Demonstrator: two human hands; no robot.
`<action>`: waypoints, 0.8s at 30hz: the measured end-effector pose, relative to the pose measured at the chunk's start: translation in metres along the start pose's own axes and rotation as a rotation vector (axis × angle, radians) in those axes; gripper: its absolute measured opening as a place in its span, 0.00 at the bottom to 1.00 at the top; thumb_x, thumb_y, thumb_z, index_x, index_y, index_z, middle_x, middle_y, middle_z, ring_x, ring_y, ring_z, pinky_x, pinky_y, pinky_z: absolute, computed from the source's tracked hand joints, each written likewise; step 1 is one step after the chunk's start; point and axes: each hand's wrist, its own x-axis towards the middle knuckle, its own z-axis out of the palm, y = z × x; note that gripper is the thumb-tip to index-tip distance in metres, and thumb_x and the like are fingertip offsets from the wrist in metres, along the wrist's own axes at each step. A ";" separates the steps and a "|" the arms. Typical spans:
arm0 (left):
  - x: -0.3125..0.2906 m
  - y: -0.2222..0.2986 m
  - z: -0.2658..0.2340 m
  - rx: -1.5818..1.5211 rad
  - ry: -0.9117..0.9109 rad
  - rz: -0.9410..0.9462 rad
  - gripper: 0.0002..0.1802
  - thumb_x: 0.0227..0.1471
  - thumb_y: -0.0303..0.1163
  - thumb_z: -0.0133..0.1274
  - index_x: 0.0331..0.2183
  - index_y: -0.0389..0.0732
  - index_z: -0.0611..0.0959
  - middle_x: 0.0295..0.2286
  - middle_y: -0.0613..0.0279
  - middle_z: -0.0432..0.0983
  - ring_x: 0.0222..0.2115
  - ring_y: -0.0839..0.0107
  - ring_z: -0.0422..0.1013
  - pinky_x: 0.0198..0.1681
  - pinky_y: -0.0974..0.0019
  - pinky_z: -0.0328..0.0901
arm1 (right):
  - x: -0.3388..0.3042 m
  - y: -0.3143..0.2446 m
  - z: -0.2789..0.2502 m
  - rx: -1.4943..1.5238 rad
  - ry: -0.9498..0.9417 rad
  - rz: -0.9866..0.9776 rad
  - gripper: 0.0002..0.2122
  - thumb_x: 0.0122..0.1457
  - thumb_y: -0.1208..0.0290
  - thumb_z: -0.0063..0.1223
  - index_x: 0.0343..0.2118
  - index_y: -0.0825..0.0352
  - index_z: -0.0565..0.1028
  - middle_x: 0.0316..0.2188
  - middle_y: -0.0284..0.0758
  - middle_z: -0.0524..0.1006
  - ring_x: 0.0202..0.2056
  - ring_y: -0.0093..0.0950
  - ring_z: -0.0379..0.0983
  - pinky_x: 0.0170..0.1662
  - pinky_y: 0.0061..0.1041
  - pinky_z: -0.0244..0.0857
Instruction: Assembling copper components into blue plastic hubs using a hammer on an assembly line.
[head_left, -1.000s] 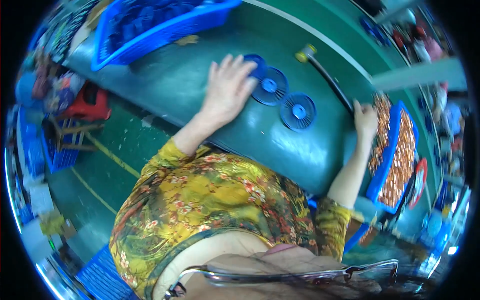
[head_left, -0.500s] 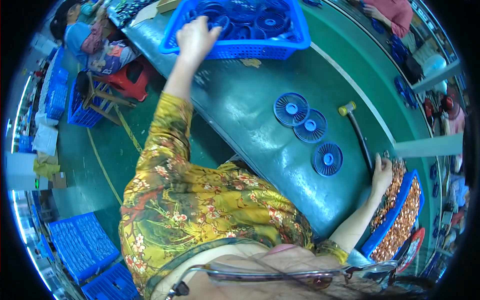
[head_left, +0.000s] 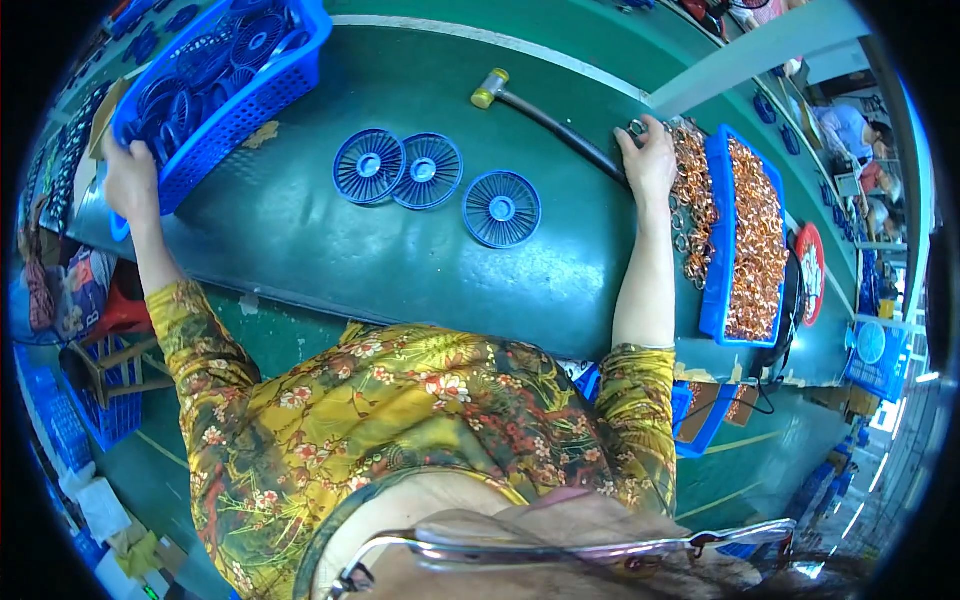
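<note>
Reaching both ways at once here: the left hand [head_left: 130, 175] is curled over the near corner of the blue plastic mesh basket [head_left: 255, 95] full of round blue fan grilles, fingers clamped on its rim. The right hand [head_left: 648, 155] lies fingers-down on the loose pile of coppery metal rings [head_left: 690, 200] spilled beside the long blue tray [head_left: 722, 260]. Can't tell if it has pinched one ring or is just resting on them.

Between the hands, three blue round slatted fan grilles [head_left: 430, 175] lie flat on the green surface [head_left: 330, 260], two overlapping and the third just beside them. A hammer with a yellowish head and dark handle [head_left: 545, 118] lies behind them, near the right hand.

My guess is this is the stocking-up step: grilles laid out, rings being fetched. The next move probably calls for bringing a ring in to a grille's hub, so it needs one ring separated cleanly from the tangled pile.
</note>
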 end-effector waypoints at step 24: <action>-0.260 0.157 -0.078 -1.713 -0.585 0.072 0.17 0.53 0.23 0.55 0.40 0.36 0.65 0.34 0.63 0.68 0.33 0.81 0.66 0.37 0.75 0.64 | -0.014 -0.014 -0.006 -0.016 -0.068 -0.117 0.12 0.55 0.60 0.56 0.29 0.65 0.77 0.28 0.38 0.76 0.30 0.37 0.75 0.35 0.34 0.67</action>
